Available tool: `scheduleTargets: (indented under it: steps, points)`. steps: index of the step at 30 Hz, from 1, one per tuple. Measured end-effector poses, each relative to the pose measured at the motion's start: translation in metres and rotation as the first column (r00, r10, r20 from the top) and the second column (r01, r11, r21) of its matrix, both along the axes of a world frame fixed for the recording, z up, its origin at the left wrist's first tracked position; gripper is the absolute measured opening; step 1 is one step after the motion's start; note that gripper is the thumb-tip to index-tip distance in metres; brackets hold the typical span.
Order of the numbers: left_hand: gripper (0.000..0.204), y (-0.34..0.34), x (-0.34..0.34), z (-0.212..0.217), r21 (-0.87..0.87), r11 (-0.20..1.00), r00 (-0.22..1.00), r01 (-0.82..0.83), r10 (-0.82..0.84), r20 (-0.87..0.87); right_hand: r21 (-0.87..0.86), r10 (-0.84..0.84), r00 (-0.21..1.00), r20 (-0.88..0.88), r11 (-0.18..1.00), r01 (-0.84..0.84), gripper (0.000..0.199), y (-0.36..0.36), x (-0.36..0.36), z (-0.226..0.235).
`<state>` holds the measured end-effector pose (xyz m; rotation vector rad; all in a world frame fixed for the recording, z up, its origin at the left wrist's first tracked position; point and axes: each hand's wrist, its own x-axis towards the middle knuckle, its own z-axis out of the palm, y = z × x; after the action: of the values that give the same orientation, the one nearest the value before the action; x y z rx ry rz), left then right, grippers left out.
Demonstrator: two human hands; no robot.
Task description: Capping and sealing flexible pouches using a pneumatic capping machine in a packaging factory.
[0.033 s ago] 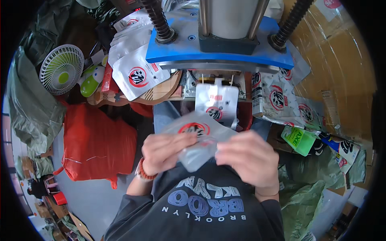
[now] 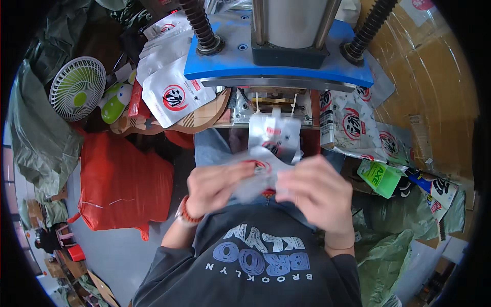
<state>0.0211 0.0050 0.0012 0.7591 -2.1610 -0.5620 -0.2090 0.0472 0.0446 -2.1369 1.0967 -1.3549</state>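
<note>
A silver pouch (image 2: 262,168) with a red ring and black mark is held in front of my chest, crumpled and smeared by motion. My left hand (image 2: 217,187) is closed on its left side, with a red bead bracelet at that wrist. At its right edge, the fingers of my right hand (image 2: 317,192) are closed on it, blurred. Just beyond, a second silver pouch (image 2: 276,125) hangs toward me from the front of the press bed (image 2: 240,105). Part of that pouch is hidden behind the held one.
Above the bed stands a press with a blue plate (image 2: 225,64) and spring columns. Silver pouches (image 2: 176,97) are stacked on a wooden board at left, beside a white fan (image 2: 77,89). A red bag (image 2: 125,184) sits on the floor; more pouches (image 2: 353,123) lie right, near a green container (image 2: 379,178).
The held pouch has bent and crumpled between my hands, which have risen slightly away from my chest. The pouch at the press bed has shifted a little toward me.
</note>
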Motion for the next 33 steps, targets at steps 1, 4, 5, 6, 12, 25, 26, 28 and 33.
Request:
scheduleTargets:
  steps: [1,4,5,6,12,25,26,28,33]
  points:
    - [0.014,-0.008,-0.009,-0.025,0.117,0.993,0.995,0.015,-0.003,-0.098,0.101,-0.027,0.997,-0.067,0.994,0.034,0.041,-0.008,-0.008,-0.011]
    - [0.019,-0.018,-0.037,-0.073,0.664,0.740,0.959,-0.103,0.252,-0.132,0.133,-0.315,0.939,-0.136,0.934,0.332,0.057,-0.021,-0.017,-0.034]
    - [0.026,-0.024,-0.043,-0.080,0.771,0.634,0.930,-0.063,0.318,-0.186,0.072,-0.377,0.908,-0.185,0.916,0.395,0.061,-0.022,-0.026,-0.035]
    - [0.029,-0.031,-0.052,-0.076,0.788,0.611,0.894,-0.074,0.391,-0.219,0.086,-0.460,0.880,-0.119,0.878,0.470,0.053,-0.017,-0.035,-0.032]
    - [0.023,-0.079,-0.066,-0.073,0.891,0.432,0.784,0.137,0.503,-0.364,-0.140,-0.664,0.588,-0.462,0.709,0.691,0.036,-0.074,-0.105,-0.082]
    - [0.081,-0.074,0.051,-0.116,-0.254,0.864,0.692,-0.435,0.501,0.520,0.431,-0.658,0.715,0.235,0.730,0.530,0.025,-0.031,-0.098,-0.096]
    - [0.063,-0.071,0.059,-0.120,-0.281,0.846,0.707,-0.453,0.533,0.464,0.402,-0.593,0.732,0.336,0.793,0.458,0.029,-0.025,-0.081,-0.078]
    - [0.038,-0.066,0.059,-0.105,-0.147,0.828,0.795,-0.541,0.560,0.232,0.267,-0.446,0.812,0.376,0.892,0.365,0.037,-0.016,-0.064,-0.055]
    - [0.051,-0.029,0.033,-0.052,0.171,0.825,0.836,-0.538,0.549,-0.020,-0.141,-0.272,0.962,-0.011,0.953,0.268,0.027,-0.007,-0.017,-0.014]
